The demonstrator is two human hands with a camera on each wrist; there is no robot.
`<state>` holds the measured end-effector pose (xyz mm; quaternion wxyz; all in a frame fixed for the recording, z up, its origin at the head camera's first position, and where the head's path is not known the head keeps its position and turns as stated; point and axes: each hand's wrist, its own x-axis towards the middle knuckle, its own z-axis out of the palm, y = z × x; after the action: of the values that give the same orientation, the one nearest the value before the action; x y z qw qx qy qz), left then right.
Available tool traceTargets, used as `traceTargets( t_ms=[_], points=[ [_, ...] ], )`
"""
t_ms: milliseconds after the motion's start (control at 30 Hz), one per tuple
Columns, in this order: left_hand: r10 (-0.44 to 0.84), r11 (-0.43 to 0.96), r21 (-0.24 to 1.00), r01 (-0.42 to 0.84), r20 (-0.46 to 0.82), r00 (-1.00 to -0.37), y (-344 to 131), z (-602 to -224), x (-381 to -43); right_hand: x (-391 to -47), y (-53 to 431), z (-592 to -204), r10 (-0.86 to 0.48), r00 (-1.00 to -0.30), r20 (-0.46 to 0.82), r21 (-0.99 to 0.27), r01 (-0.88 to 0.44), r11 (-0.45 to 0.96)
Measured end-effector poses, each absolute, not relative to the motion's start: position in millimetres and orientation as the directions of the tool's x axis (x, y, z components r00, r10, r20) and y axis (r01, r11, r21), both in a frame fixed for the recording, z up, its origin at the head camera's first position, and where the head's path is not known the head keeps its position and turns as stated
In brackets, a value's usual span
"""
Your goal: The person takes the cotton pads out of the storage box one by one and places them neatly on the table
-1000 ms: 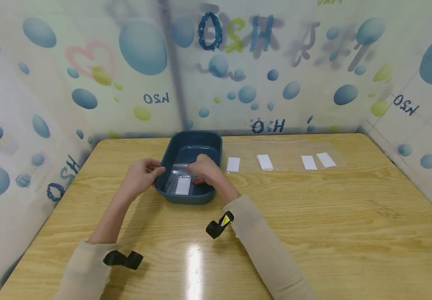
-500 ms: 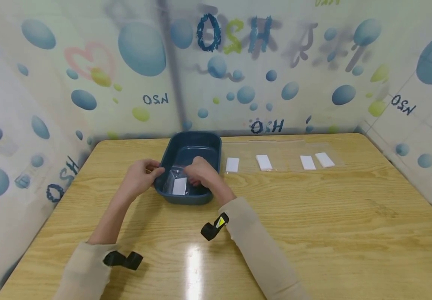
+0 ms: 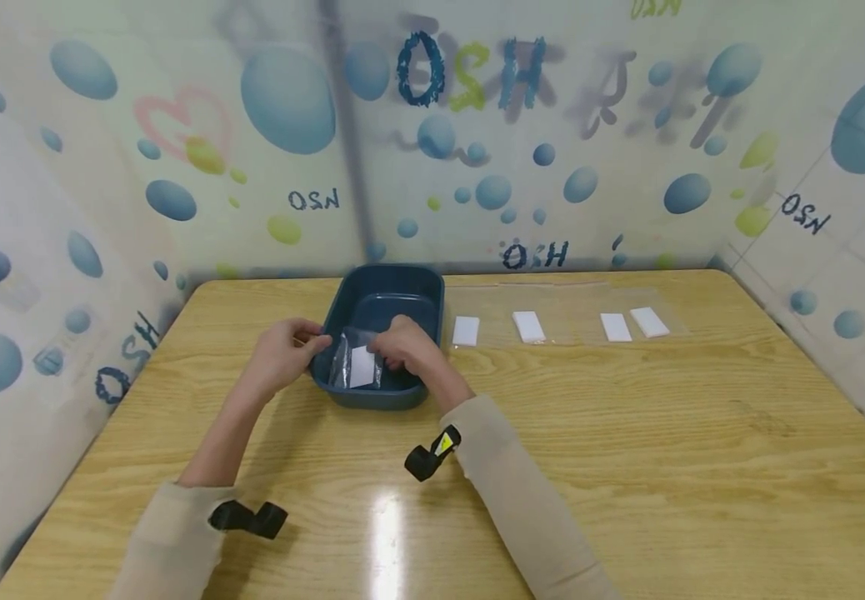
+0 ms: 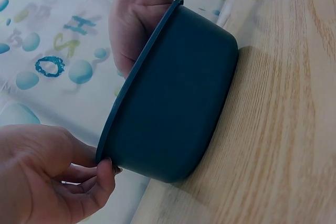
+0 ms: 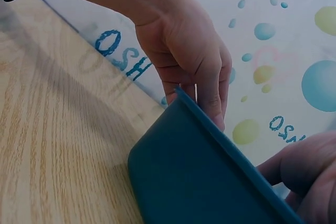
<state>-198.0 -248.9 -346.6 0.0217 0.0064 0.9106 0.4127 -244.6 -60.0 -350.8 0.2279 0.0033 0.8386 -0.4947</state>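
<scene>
A dark blue plastic tub (image 3: 380, 400) stands on the table. My left hand (image 3: 282, 354) pinches its left rim between thumb and fingers, as the left wrist view also shows with the hand (image 4: 47, 174) at the tub's edge. Inside the tub lies a clear plastic bag (image 3: 341, 367) with a white card (image 3: 362, 367) in it. My right hand (image 3: 406, 343) reaches over the right side of the tub and pinches the bag's upper right part. In the right wrist view the tub wall hides the bag and the fingertips of the right hand (image 5: 191, 51).
To the right of the tub, several clear bags with white cards, among them one card (image 3: 466, 331) and another (image 3: 528, 327), lie in a row along the back of the wooden table (image 3: 552, 467). A patterned wall covering (image 3: 477, 208) rises right behind.
My right hand has shifted slightly left within the tub. The bag and its white card have moved a little and now lie flatter. My left hand stays at the rim.
</scene>
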Motion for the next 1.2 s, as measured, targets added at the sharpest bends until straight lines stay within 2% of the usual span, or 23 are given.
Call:
traceTargets(
  t_ms=[233, 467, 800, 1000, 1200],
  points=[
    [0.025, 0.664, 0.747, -0.010, -0.035, -0.999, -248.3, -346.9, -199.4, -245.1, -61.7, -353.9, -0.184, -0.920, -0.346, -0.891, 0.261, 0.372],
    [0.032, 0.659, 0.752, -0.004, -0.034, -0.999, -248.2, -347.4, -200.2, -247.3, -60.4, -358.0, -0.138, -0.963, -0.230, -0.939, 0.182, 0.293],
    [0.027, 0.654, 0.756, -0.026, -0.057, -0.998, -248.0, -346.4, -199.6, -243.9, -60.3, -358.8, -0.229, -0.957, -0.178, -0.929, 0.086, 0.361],
    [0.026, 0.658, 0.752, -0.022, -0.052, -0.998, -248.0, -346.1, -198.9, -246.2, -60.4, -357.5, -0.150, -0.981, -0.127, -0.903, 0.051, 0.428],
    [0.026, 0.659, 0.752, -0.018, -0.046, -0.999, -248.4, -346.2, -198.5, -249.4, -60.4, -359.7, -0.088, -0.994, -0.068, -0.902, 0.024, 0.431]
  ],
)
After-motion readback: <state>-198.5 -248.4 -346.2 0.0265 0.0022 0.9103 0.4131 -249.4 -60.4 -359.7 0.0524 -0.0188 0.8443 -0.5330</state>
